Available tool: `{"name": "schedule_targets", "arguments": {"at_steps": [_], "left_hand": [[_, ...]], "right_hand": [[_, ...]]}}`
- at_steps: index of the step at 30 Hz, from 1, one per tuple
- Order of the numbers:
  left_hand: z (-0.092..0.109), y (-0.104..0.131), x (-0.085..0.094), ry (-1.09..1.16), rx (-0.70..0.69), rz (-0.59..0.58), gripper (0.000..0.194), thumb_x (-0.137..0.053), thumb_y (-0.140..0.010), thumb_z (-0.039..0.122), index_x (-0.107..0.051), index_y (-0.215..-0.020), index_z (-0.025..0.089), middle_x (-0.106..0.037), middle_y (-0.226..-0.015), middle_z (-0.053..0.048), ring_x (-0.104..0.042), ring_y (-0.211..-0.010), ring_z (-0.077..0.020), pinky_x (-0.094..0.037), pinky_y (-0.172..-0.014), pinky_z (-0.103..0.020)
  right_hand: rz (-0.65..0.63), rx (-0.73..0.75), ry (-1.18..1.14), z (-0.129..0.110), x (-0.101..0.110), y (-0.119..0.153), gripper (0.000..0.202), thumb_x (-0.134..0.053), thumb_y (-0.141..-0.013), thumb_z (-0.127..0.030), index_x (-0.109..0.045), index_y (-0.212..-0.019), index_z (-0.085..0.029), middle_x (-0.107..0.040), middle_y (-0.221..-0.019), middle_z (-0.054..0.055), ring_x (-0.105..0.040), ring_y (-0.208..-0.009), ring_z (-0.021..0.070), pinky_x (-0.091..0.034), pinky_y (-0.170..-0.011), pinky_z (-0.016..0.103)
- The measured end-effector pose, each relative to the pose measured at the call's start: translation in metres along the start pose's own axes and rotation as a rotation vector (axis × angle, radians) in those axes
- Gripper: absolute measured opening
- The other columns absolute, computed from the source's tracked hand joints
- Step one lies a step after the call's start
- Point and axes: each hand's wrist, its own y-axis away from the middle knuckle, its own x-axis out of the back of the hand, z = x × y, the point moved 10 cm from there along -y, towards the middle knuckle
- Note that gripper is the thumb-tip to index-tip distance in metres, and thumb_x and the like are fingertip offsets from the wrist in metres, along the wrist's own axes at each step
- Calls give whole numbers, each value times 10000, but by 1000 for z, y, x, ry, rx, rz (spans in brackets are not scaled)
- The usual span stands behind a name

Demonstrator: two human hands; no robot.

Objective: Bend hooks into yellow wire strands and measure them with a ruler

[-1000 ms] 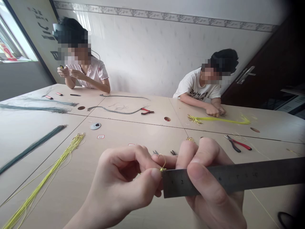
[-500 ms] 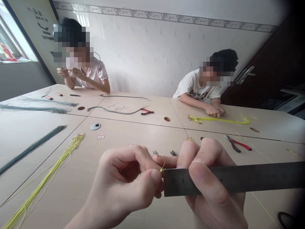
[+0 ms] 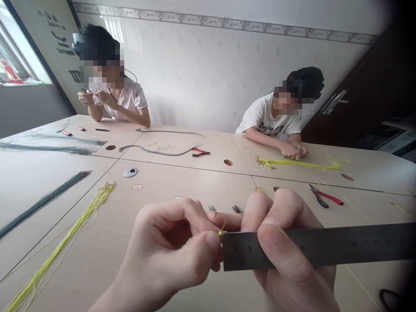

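In the head view my left hand [image 3: 172, 247] is closed, pinching a thin yellow cord [image 3: 221, 233] between thumb and index finger. A small knot and a loop of the cord show just past the fingertips. My right hand [image 3: 292, 247] is wrapped round a metal ruler [image 3: 354, 245], its thumb lying across the front face. The ruler's left end stands beside the knot, and its other end runs out toward the right edge. Below my right hand, a stretch of yellow line crosses the table; whether it joins the pinched cord I cannot tell.
A yellow cord bundle [image 3: 65, 242] and a dark green bundle [image 3: 45, 201] lie left on the table [image 3: 156, 177]. Red-and-black pliers [image 3: 325, 197] lie right; other pliers [image 3: 200, 152] farther back. Two people [image 3: 121, 97] sit across, the right person's hands [image 3: 294, 151] near yellow cords [image 3: 302, 163].
The ruler has tipped slightly, its right part sitting a little lower. My left hand keeps its pinch on the cord with hardly any movement.
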Motion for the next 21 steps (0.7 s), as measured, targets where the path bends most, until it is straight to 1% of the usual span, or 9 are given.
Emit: {"name": "schedule_targets", "arguments": {"at_steps": [2, 6, 10, 13, 18, 21], "left_hand": [[0, 0, -1, -4, -3, -9, 203, -602, -745, 123, -535, -559, 170, -593, -552, 37, -542, -557, -78, -472, -533, -147], [2, 0, -2, -5, -16, -10, 209, -600, -731, 118, -524, -542, 163, -579, -529, 34, -536, -537, -79, -470, -522, -152], [2, 1, -1, -22, -10, -8, 209, -601, -734, 125, -523, -544, 162, -575, -526, 28, -519, -525, -79, -454, -505, -156], [1, 2, -1, -31, -2, -12, 216, -612, -751, 151, -529, -552, 165, -580, -539, 23, -522, -536, -86, -457, -517, -165], [2, 2, -1, -5, -6, -5, 229, -630, -765, 194, -537, -557, 171, -585, -543, 21, -548, -559, -97, -466, -527, -170], [2, 2, 1, -14, 3, 15, 226, -637, -757, 200, -538, -555, 171, -589, -542, 16, -542, -551, -101, -458, -513, -176]], "right_hand": [[-2, -1, -2, 0, 0, 1, 132, -558, -857, -244, -509, -735, -240, -564, -646, -67, -671, -633, 102, -544, -843, 317], [22, -4, 6, -1, 2, 1, 141, -569, -850, -259, -512, -723, -236, -559, -632, -57, -682, -680, 132, -561, -796, 325], [24, -11, 0, -1, 1, 1, 137, -569, -847, -254, -515, -722, -240, -557, -625, -61, -680, -643, 132, -558, -799, 347], [18, -16, 0, 0, 0, 0, 129, -562, -848, -255, -519, -727, -247, -549, -627, -59, -689, -685, 149, -564, -770, 339], [-3, -21, -33, 3, -1, 0, 123, -554, -848, -236, -512, -733, -248, -539, -640, -62, -668, -587, 145, -543, -806, 444], [-13, -30, -53, 3, -2, 1, 120, -549, -850, -220, -512, -738, -243, -537, -646, -59, -667, -594, 143, -545, -802, 438]]}}
